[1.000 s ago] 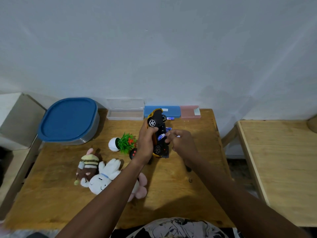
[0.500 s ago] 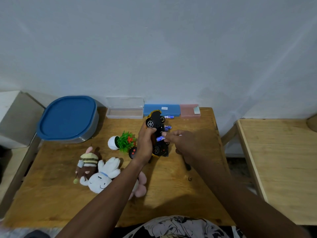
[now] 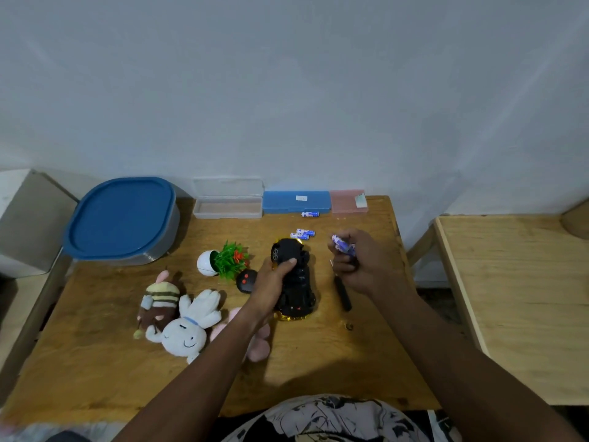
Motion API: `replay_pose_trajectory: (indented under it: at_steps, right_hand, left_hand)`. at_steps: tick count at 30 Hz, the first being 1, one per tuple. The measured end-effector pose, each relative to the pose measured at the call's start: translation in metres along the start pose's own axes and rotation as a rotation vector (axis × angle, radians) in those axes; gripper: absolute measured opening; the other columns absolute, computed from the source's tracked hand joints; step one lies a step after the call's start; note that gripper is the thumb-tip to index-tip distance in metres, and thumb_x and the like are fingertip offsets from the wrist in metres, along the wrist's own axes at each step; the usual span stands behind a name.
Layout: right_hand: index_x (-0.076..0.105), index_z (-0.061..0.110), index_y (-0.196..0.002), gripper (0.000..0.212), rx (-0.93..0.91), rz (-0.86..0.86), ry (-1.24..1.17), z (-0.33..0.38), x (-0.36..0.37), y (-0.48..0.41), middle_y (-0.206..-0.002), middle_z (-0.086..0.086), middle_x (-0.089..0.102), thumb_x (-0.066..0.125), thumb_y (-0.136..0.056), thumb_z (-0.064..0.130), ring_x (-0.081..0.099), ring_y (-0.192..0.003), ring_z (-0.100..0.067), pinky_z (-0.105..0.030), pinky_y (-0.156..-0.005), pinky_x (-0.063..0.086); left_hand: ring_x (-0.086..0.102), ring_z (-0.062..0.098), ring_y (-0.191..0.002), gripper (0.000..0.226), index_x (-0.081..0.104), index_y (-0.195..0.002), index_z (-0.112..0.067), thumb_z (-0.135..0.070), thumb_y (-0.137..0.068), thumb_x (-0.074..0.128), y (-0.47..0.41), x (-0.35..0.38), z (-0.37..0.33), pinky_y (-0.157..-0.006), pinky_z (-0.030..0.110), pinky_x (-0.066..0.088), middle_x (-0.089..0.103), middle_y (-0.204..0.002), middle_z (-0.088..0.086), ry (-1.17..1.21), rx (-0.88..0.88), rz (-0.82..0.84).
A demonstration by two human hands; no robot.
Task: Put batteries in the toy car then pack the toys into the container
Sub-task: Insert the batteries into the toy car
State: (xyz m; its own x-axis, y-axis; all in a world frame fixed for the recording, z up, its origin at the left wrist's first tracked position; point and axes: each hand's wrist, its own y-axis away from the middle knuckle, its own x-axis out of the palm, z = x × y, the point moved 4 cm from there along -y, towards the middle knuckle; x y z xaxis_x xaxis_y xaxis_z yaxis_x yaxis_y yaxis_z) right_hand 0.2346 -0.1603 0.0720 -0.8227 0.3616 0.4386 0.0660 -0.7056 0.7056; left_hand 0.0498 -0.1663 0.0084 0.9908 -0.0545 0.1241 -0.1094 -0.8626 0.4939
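Note:
The toy car (image 3: 294,283) lies upside down on the wooden table (image 3: 318,362), black underside up, yellow body showing at its near end. My left hand (image 3: 271,283) grips its left side. My right hand (image 3: 357,264) is to the right of the car, closed around blue-and-white batteries (image 3: 342,244) that stick out above the fingers. Three loose batteries lie beyond the car: a pair (image 3: 302,234) and one (image 3: 310,214) by the blue case. The grey container with a blue lid (image 3: 122,220) stands at the back left, closed.
A striped plush (image 3: 159,301), a white rabbit plush (image 3: 191,327) and a pink plush (image 3: 258,346) lie front left. A small plant in a white pot (image 3: 223,261), a black remote (image 3: 246,280), a screwdriver (image 3: 342,295), a clear box (image 3: 228,202), blue case (image 3: 296,201) and pink case (image 3: 348,201) are nearby.
The car has come down from a raised, upright hold to lie flat on the table. My right hand has pulled away to the right with batteries in it.

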Motion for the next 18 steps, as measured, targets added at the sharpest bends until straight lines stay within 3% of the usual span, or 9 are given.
replay_pose_trajectory:
  at_steps: [3, 6, 8, 12, 16, 18]
  right_hand:
    - [0.057, 0.009, -0.096, 0.012, 0.012, -0.033, -0.014, -0.006, -0.005, 0.003, -0.071, -0.005, 0.057, 0.056, -0.085, 0.012, 0.039, -0.051, -0.008, -0.016, -0.039, 0.031]
    - [0.058, 0.009, -0.098, 0.01, 0.016, -0.048, 0.023, -0.014, -0.008, 0.002, -0.076, -0.006, 0.058, 0.062, -0.091, 0.014, 0.048, -0.056, -0.008, -0.015, -0.042, 0.039]
    - [0.059, 0.007, -0.101, 0.011, 0.042, -0.054, 0.029, -0.019, -0.01, 0.002, -0.079, -0.008, 0.059, 0.063, -0.092, 0.014, 0.051, -0.058, -0.008, -0.014, -0.044, 0.045]
    - [0.06, 0.003, -0.103, 0.012, 0.098, -0.099, 0.057, -0.024, -0.012, 0.004, -0.083, -0.01, 0.059, 0.062, -0.093, 0.011, 0.054, -0.062, -0.009, -0.013, -0.049, 0.048]
    - [0.059, -0.001, -0.108, 0.016, 0.071, -0.126, 0.031, -0.025, -0.014, 0.003, -0.088, -0.014, 0.057, 0.062, -0.093, 0.003, 0.058, -0.068, -0.013, -0.016, -0.045, 0.052]
    - [0.06, -0.001, -0.103, 0.012, 0.049, -0.139, 0.044, -0.025, -0.017, 0.0, -0.09, -0.014, 0.058, 0.061, -0.092, 0.0, 0.06, -0.075, -0.015, -0.02, -0.048, 0.056]
  left_hand:
    - [0.074, 0.025, -0.092, 0.033, 0.069, -0.119, -0.014, -0.032, -0.092, 0.07, 0.01, 0.007, 0.011, -0.085, 0.044, 0.06, 0.077, -0.101, 0.008, -0.107, -0.004, -0.008]
    - [0.075, 0.02, -0.086, 0.027, 0.071, -0.113, -0.011, -0.03, -0.093, 0.069, 0.02, 0.011, 0.017, -0.077, 0.034, 0.06, 0.078, -0.096, 0.005, -0.199, 0.002, -0.035]
    - [0.074, 0.021, -0.086, 0.028, 0.07, -0.114, -0.01, -0.028, -0.094, 0.068, 0.022, 0.011, 0.022, -0.075, 0.034, 0.06, 0.077, -0.096, 0.007, -0.236, 0.007, -0.059]
    - [0.07, 0.022, -0.097, 0.033, 0.068, -0.117, -0.012, -0.032, -0.091, 0.071, 0.021, 0.006, 0.026, -0.089, 0.046, 0.057, 0.074, -0.104, 0.004, -0.338, 0.022, -0.172]
    - [0.068, 0.024, -0.098, 0.032, 0.067, -0.119, -0.011, -0.027, -0.092, 0.07, 0.022, 0.004, 0.025, -0.081, 0.034, 0.054, 0.073, -0.107, 0.006, -0.56, 0.068, -0.2]
    - [0.068, 0.026, -0.098, 0.034, 0.068, -0.119, -0.01, -0.027, -0.09, 0.071, 0.023, 0.003, 0.023, -0.08, 0.035, 0.054, 0.074, -0.108, 0.007, -0.73, 0.131, -0.216]
